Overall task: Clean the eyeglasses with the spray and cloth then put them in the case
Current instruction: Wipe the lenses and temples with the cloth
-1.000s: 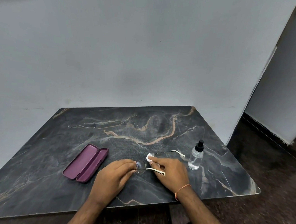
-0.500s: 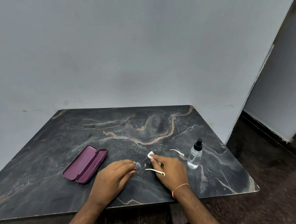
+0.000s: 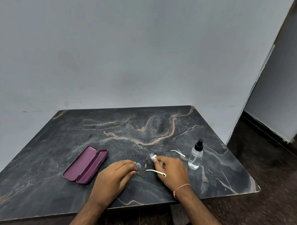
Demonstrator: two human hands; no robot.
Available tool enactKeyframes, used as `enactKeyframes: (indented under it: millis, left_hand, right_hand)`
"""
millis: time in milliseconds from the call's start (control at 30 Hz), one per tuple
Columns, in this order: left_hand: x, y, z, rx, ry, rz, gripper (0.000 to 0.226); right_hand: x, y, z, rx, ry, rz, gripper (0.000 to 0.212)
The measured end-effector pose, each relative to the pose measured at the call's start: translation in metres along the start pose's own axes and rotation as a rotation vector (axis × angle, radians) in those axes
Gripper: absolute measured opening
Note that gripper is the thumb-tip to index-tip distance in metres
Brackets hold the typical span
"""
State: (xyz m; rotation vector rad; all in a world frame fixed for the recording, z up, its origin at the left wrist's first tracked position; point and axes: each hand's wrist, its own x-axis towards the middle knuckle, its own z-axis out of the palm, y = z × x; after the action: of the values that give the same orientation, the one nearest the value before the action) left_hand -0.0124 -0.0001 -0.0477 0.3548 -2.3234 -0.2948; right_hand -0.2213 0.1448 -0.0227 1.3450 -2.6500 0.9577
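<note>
Watching the head cam here, both hands are working near the front-middle of the dark marble-pattern table [image 3: 160,129]. My left hand [image 3: 114,176] has its fingers curled in, pinching the near lens edge of the thin rimless eyeglasses with cream-tipped temples [image 3: 143,164], so that hand is clamped on the frame. The glasses sit low over the tabletop between the two hands, temples unfolded; one temple runs toward the right under my right hand, the other stretches off to the far right, its tip close to the bottle.

My right hand [image 3: 171,170] is pinching a small white cloth [image 3: 153,156] with the fingertips and pressing it against the far lens. Can't tell how much cloth is bunched under the fingers. There's an orange thread band [image 3: 181,188] on that wrist.

The small clear spray bottle with a black nozzle cap [image 3: 196,156] stands upright just right of the right hand, not touching it. The maroon hard glasses case [image 3: 86,164] lies open on the left, well apart from the left hand, hollow side up.
</note>
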Motion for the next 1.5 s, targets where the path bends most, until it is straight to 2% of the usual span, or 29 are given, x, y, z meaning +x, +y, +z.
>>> enactKeyframes:
  millis: [67, 200, 333, 567, 667, 800, 1033, 1400, 1500]
  left_hand:
    - [0.0, -0.0009, 0.0003, 0.0, 0.003, -0.005, 0.023]
    - [-0.0008, -0.0014, 0.0007, -0.008, 0.0, -0.006, 0.021]
    - [-0.0002, -0.0002, 0.0006, -0.012, 0.003, 0.0, 0.021]
    - [0.001, 0.0024, -0.002, 0.003, 0.005, 0.011, 0.021]
    - [0.001, 0.0029, -0.0019, 0.004, 0.005, 0.015, 0.023]
    - [0.0004, 0.0026, -0.0019, -0.005, 0.001, 0.009, 0.023]
    - [0.0003, 0.0019, -0.0015, 0.007, 0.007, 0.013, 0.024]
    - [0.0005, 0.0018, -0.001, 0.014, 0.021, 0.015, 0.021]
    - [0.0014, 0.0029, -0.0012, 0.011, 0.026, 0.014, 0.021]
  right_hand:
    - [0.0003, 0.0016, 0.0015, 0.02, -0.004, 0.01, 0.047]
    - [-0.0004, 0.0013, 0.0015, 0.012, 0.01, -0.039, 0.038]
    - [0.0022, 0.002, 0.0033, -0.041, 0.029, -0.014, 0.038]
    - [-0.0001, 0.0027, 0.0001, 0.097, -0.04, -0.064, 0.031]
    - [0.0003, 0.0021, 0.0005, 0.107, -0.004, -0.043, 0.028]
    - [0.0025, 0.0015, 0.0024, 0.045, 0.041, -0.029, 0.03]
    - [-0.0023, 0.0034, 0.0007, 0.147, -0.006, -0.125, 0.029]
    - [0.0055, 0.0055, 0.0086, -0.08, 0.023, -0.013, 0.041]
    - [0.0039, 0.0085, 0.0082, -0.021, 0.006, -0.023, 0.046]
